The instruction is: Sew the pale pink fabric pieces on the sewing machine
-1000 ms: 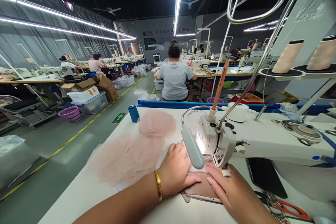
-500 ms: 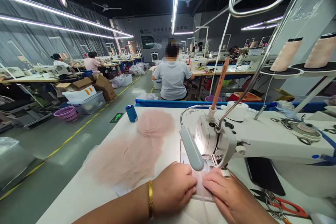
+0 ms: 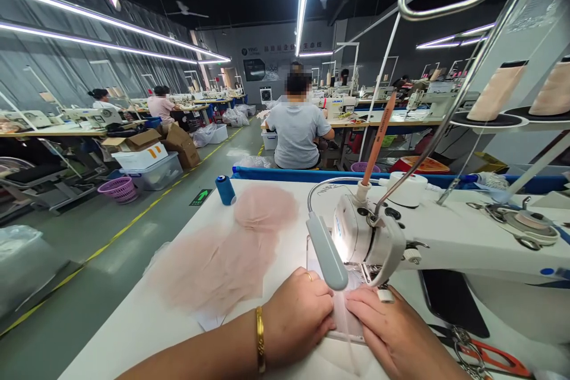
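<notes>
A strip of sheer pale pink fabric (image 3: 342,314) lies over the bed of a white sewing machine (image 3: 371,231), below its needle area. My left hand (image 3: 300,312), a gold bangle at the wrist, is closed with curled fingers at the fabric's left edge. On the other side, my right hand (image 3: 385,323) presses its fingers together on the fabric, close to the presser foot. A grey lamp head (image 3: 327,252) hangs over the gap between the hands and hides part of the needle area. More sheer pink pieces (image 3: 218,270) are spread on the table to the left.
A blue thread spool (image 3: 225,190) stands at the table's far left edge. Right of the machine head lie a black phone (image 3: 454,303) and orange-handled scissors (image 3: 499,359). A pencil (image 3: 379,136) sticks up from the machine. Ahead, a person (image 3: 296,130) sits at another machine.
The view has swung slightly left, so the scene sits a little further right. Both hands stay at the fabric by the needle area, with hardly any movement.
</notes>
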The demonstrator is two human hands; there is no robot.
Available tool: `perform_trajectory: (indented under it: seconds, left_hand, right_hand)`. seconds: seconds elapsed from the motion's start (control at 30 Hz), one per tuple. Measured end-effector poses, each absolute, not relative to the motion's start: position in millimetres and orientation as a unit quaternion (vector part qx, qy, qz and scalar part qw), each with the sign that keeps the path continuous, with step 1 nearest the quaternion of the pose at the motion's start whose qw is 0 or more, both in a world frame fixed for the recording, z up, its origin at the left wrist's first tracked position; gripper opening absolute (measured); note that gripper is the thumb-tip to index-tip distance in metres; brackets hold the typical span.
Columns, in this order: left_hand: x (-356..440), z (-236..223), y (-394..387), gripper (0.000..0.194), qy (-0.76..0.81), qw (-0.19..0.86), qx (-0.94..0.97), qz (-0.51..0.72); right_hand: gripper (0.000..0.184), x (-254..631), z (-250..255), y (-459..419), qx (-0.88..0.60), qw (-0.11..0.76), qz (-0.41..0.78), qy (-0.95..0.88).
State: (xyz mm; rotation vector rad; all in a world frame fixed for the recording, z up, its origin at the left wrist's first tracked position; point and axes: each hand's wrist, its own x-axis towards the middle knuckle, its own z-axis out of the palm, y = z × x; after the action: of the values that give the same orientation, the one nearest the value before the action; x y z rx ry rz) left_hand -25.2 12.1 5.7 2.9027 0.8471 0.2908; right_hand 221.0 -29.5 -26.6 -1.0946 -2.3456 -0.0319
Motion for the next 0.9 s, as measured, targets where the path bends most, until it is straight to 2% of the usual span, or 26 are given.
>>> perform_trajectory:
  seconds: [0.27,0.4,0.57,0.77,0.9]
  left_hand:
    - [-26.7,7.2,11.9,0.023,0.286,0.036,0.95,0.122]
    - [-28.8,-0.7,5.0,0.018,0.219,0.025,0.963,0.156]
    - [-29.0,-10.7,9.3,0.017,0.216,0.017,0.957,0.192]
    - [-29.6,-9.3,19.4,0.013,0.236,0.018,0.952,0.192]
    - [-30.4,-6.0,17.2,0.011,0.227,0.02,0.958,0.174]
  right_hand:
    - [0.042,214.8,-13.6,-29.1,-0.387,0.302,-0.076,-0.868]
    - [0.037,215.0,-12.0,-33.1,-0.357,0.304,-0.062,-0.881]
    - [0.032,210.8,-10.2,-33.1,-0.37,0.335,-0.073,-0.863]
    - [0.042,216.5,-18.7,-30.8,-0.398,0.279,-0.043,-0.873]
    - [0.041,223.5,-24.9,-32.8,-0.37,0.236,-0.046,-0.898]
